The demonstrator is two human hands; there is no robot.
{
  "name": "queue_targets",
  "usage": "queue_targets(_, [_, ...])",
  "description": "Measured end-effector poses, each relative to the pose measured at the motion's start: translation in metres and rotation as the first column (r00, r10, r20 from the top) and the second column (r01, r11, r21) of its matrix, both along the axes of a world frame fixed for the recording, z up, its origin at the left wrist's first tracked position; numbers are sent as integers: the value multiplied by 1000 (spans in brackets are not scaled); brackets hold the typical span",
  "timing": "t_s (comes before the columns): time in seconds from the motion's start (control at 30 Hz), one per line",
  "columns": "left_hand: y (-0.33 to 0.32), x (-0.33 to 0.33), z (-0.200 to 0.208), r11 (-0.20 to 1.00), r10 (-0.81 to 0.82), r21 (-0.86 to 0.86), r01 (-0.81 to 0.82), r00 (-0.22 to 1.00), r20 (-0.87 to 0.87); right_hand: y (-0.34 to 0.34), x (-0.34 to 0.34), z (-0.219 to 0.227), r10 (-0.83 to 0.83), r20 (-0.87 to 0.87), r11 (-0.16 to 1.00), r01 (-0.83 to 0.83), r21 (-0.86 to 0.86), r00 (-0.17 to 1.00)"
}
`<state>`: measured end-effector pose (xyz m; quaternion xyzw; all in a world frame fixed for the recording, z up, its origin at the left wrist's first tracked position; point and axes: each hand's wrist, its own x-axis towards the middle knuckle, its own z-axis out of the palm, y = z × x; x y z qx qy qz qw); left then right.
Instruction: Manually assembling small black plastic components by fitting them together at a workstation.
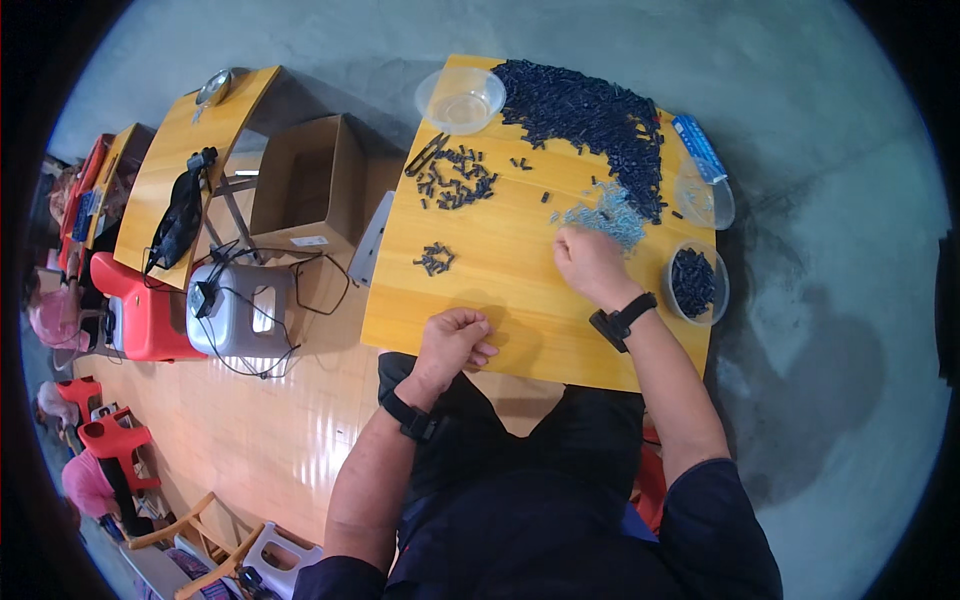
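Note:
On the wooden table [520,285], my left hand [452,348] hovers at the near edge, fingers curled and thumb against the forefinger; what they hold, if anything, is too small to see. My right hand [590,262] is closed, knuckles up, at the near side of a loose pile of small silvery-blue pieces [612,217]. Its fingertips are hidden. Beyond lies a big heap of short black pieces [590,110]. Smaller groups of black pieces [455,180] and darker grey-black pieces [435,260] sit on the left. Black tweezers or a similar slim tool [426,155] rests beside them.
A clear bowl [460,100] stands at the far left corner. Along the right edge are a clear tub of black pieces [693,283], another clear container [705,195] and a blue box [698,148]. A cardboard box [310,185] and grey stool [240,310] stand to the left.

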<state>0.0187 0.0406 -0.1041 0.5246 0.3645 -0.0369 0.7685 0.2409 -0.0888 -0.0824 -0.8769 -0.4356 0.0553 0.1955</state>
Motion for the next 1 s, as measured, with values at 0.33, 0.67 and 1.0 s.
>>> queue_targets(0.33, [2, 0, 0, 1000, -8, -22, 8, 1000, -21, -9, 2, 3, -44, -17, 986, 46, 160, 999])
queue_targets(0.67, [2, 1, 1, 1000, 2, -21, -2, 1000, 18, -3, -6, -3, 12, -62, 985, -1, 171, 998])
queue_targets(1.0, [4, 3, 3, 999, 0, -54, 2, 1000, 27, 31, -8, -10, 74, 95, 997, -71, -30, 993])
